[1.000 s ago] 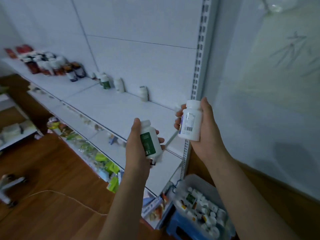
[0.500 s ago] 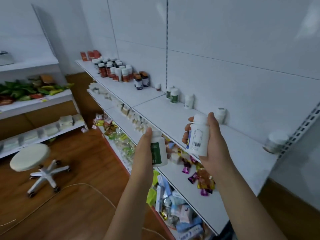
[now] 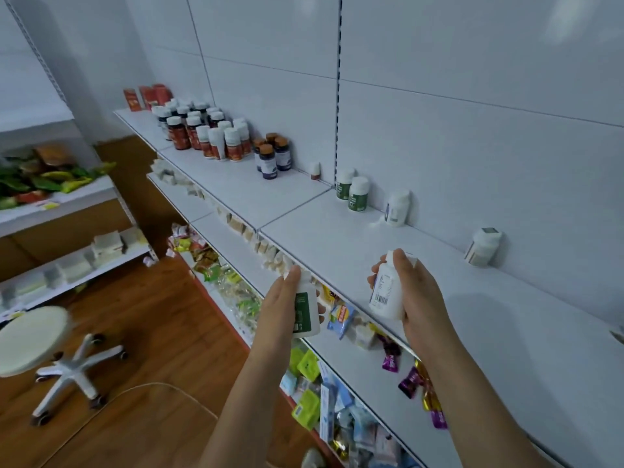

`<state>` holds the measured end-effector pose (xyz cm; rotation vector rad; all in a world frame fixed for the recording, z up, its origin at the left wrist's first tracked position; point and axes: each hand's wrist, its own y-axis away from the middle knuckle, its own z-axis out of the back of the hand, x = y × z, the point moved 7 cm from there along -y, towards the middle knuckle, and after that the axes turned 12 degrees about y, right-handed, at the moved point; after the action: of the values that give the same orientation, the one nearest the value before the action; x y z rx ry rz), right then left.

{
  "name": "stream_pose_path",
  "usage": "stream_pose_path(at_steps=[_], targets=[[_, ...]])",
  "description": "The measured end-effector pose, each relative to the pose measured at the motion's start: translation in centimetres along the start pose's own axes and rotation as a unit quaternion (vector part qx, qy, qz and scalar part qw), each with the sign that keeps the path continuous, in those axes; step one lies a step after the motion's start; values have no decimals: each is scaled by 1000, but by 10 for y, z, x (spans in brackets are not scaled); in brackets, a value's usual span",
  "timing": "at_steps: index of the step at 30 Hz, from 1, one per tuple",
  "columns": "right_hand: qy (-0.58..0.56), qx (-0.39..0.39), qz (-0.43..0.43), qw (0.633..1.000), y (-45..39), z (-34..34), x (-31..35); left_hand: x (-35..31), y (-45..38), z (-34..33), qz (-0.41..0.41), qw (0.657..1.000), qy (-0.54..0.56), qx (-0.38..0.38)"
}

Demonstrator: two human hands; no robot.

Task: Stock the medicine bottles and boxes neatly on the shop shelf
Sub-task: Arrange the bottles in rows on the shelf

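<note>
Both hands loaded, one bottle each. Left hand (image 3: 282, 307) wraps a white bottle with a green label (image 3: 306, 310), held upright just off the near lip of the top shelf (image 3: 337, 241). Right hand (image 3: 413, 295) grips a white bottle with a barcode label (image 3: 385, 292), already over the shelf board, label turned toward the person; probably so the face can be checked before it goes down.

Stock sits hard against the back wall: two green-label bottles (image 3: 353, 192), then a lone white bottle (image 3: 397, 208), then another white one (image 3: 482, 246) further right. Pushed back like this, they leave the front of the board free for reaching in.

Likely pairing: green with green, white beside the whites. Cannot tell from here whether the labels truly match.

Open room: wide bare board between the lone white bottle and the far-right one, and in front of the whole row. Left section crowded with brown bottles (image 3: 202, 136). Near edge has no lip visible, so anything set close to it could tip onto the lower shelf of sweets (image 3: 391, 359).
</note>
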<state>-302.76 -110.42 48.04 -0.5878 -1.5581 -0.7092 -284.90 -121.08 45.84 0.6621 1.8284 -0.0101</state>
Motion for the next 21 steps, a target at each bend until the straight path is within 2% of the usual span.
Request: stream_pose_path(at_steps=[7, 11, 13, 15, 21], targets=[[37, -60, -14, 997, -107, -15, -33, -22, -121, -36, 46, 997, -15, 65], [99, -83, -12, 992, -159, -26, -49, -31, -177, -50, 49, 994, -61, 80], [117, -114, 5, 986, -173, -26, -53, -35, -198, -54, 19, 992, -96, 76], [148, -145, 41, 977, -174, -26, -47, -46, -217, -60, -45, 985, -144, 87], [263, -151, 116, 946, -172, -41, -43, -69, -279, -94, -177, 946, -204, 178]])
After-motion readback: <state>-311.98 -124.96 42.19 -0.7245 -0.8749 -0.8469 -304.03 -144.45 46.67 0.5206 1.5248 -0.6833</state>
